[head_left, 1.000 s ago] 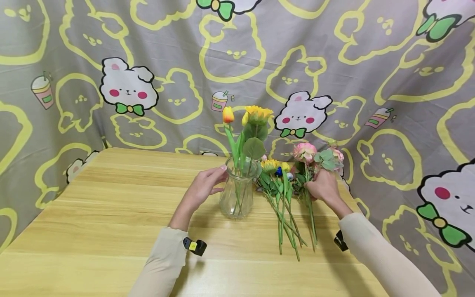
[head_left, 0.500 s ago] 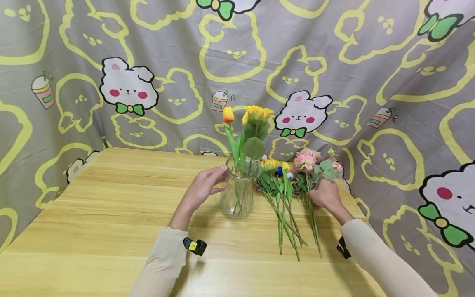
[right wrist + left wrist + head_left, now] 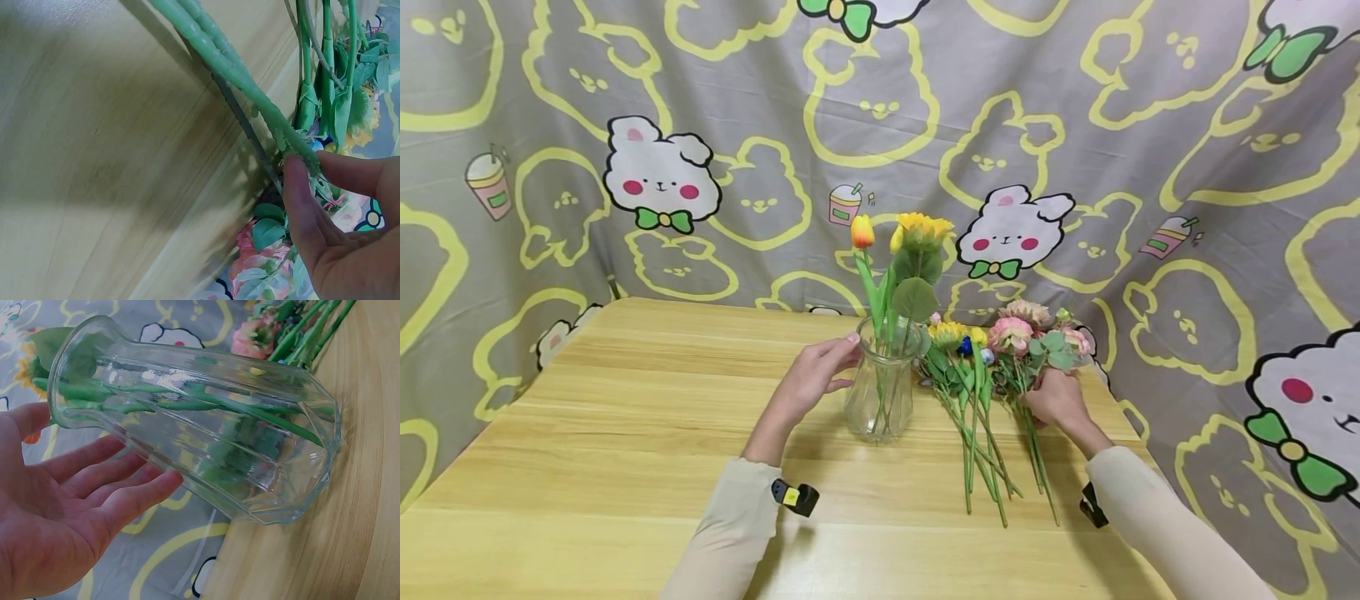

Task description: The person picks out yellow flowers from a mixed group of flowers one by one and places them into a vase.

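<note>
A clear glass vase (image 3: 880, 398) stands upright on the table, holding an orange-yellow tulip (image 3: 862, 232), a yellow sunflower (image 3: 922, 229) and green stems. My left hand (image 3: 811, 377) rests beside its neck, the thumb at the rim and the fingers loosely extended along the glass in the left wrist view. On the right, my right hand (image 3: 1056, 397) pinches green flower stems (image 3: 250, 87) between thumb and fingers. Pink flowers (image 3: 1011, 335) with grey-green leaves sit above that hand. The remaining fingers are partly hidden behind the palm in the right wrist view.
Between the vase and my right hand lies a loose pile of flowers with a yellow sunflower (image 3: 947, 333), a blue bloom (image 3: 964, 346) and crossed green stems (image 3: 973, 458). A patterned grey curtain (image 3: 737, 108) hangs behind the wooden table (image 3: 625, 433).
My right hand has lowered a little, and the pink flowers have sunk toward the table. Their stem ends have shifted nearer and to the right. The left hand and vase stay put.
</note>
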A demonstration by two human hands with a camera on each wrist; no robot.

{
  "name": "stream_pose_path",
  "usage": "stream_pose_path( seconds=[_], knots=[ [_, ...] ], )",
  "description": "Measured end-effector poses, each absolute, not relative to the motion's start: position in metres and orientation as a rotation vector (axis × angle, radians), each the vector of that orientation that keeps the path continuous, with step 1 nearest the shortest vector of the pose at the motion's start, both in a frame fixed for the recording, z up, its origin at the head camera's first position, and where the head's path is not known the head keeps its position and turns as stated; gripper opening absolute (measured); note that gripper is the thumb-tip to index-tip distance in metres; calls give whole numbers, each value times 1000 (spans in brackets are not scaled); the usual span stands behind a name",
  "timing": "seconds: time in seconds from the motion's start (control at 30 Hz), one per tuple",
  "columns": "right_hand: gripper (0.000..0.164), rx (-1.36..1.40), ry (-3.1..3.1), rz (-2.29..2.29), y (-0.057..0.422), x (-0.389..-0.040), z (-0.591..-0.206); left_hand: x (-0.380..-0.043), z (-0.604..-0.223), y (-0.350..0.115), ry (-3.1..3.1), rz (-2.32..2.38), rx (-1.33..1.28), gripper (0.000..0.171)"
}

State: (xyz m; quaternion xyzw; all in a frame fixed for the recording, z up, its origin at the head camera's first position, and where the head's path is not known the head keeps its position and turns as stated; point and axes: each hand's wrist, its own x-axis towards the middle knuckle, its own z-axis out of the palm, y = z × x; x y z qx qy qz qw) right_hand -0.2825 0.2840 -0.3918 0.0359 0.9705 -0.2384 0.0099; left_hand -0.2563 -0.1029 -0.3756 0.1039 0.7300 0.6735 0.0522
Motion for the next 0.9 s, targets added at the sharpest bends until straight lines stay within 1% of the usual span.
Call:
stream_pose_path(
  seconds=[0.4, 0.67, 0.73, 0.83, 0.9],
  knots=[
    [41, 93, 3035, -636, 285, -285, -393, -256, -376, -102, 2226, 2048, 304, 66],
    [32, 129, 3068, -586, 283, -285, -389, -256, -376, -101, 2225, 2058, 297, 66],
    [39, 143, 3065, -594, 282, -284, -388, -255, -375, -101, 2222, 2060, 291, 66],
    [60, 161, 3064, -643, 279, -283, -387, -255, -375, -102, 2220, 2057, 294, 66],
    [65, 161, 3072, -670, 276, -283, -386, -255, -375, -102, 2216, 2059, 291, 66]
  ],
)
